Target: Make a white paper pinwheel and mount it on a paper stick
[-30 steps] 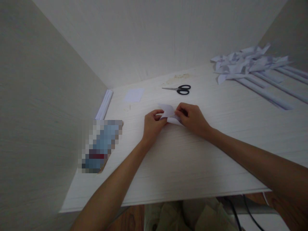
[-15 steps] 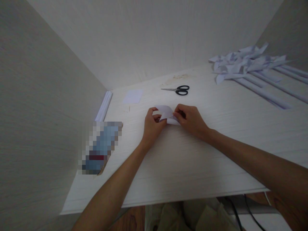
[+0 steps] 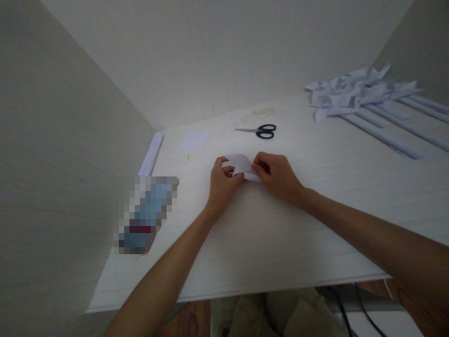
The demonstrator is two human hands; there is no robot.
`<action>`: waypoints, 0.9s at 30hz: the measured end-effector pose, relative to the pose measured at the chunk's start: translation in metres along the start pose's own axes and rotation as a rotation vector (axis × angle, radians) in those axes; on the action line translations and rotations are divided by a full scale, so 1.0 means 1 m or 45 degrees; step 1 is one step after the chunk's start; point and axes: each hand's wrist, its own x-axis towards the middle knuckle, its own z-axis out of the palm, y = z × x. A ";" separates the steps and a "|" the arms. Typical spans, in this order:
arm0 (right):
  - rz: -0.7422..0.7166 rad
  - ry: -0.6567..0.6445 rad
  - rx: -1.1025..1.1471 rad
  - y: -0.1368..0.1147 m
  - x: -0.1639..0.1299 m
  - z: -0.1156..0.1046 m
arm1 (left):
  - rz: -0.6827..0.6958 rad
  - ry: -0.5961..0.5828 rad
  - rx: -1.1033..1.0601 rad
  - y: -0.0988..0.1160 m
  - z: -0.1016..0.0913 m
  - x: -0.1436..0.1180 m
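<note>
A small piece of white paper (image 3: 240, 162), bent into a curve, is between my two hands at the middle of the table. My left hand (image 3: 223, 183) grips its left side, the thumb along the near edge and the fingers curled behind. With thumb and fingertips pinched together, my right hand (image 3: 277, 173) holds the paper's right end. Part of the paper is hidden by the fingers. Black-handled scissors (image 3: 265, 131) lie just beyond my hands, blades pointing left.
A flat white paper square (image 3: 194, 140) lies at the back left, near rolled white paper sticks (image 3: 151, 153) by the left wall. A pixelated flat object (image 3: 149, 215) rests on the left. Several paper pinwheels (image 3: 354, 96) on paper sticks (image 3: 382, 133) are piled at the back right.
The paper's right end has shifted very slightly left under my right fingers. Both hands otherwise keep the same place and grip.
</note>
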 end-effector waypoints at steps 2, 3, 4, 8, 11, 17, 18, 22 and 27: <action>0.007 0.006 0.003 0.000 0.000 0.000 | -0.008 -0.006 -0.009 0.001 0.000 0.000; 0.014 0.010 0.006 0.000 0.000 0.000 | -0.014 -0.017 -0.025 0.001 0.000 0.000; 0.023 0.013 0.013 0.000 0.000 0.000 | -0.023 -0.031 -0.050 0.002 0.000 0.000; 0.054 0.041 0.043 0.001 0.001 0.000 | -0.065 -0.073 -0.186 0.005 -0.001 -0.001; 0.077 0.048 0.049 0.001 0.001 0.000 | -0.090 -0.076 -0.228 0.007 -0.001 -0.002; 0.096 0.059 0.038 0.001 0.001 0.000 | -0.058 -0.056 -0.214 0.006 -0.001 -0.003; 0.097 0.057 0.037 0.001 0.001 0.000 | -0.036 -0.067 -0.199 0.004 -0.001 -0.003; 0.106 0.049 0.043 0.001 0.002 0.000 | 0.100 -0.069 -0.106 0.000 -0.001 -0.002; 0.112 0.040 0.020 0.003 0.002 0.002 | 0.094 -0.099 -0.138 0.000 -0.002 -0.001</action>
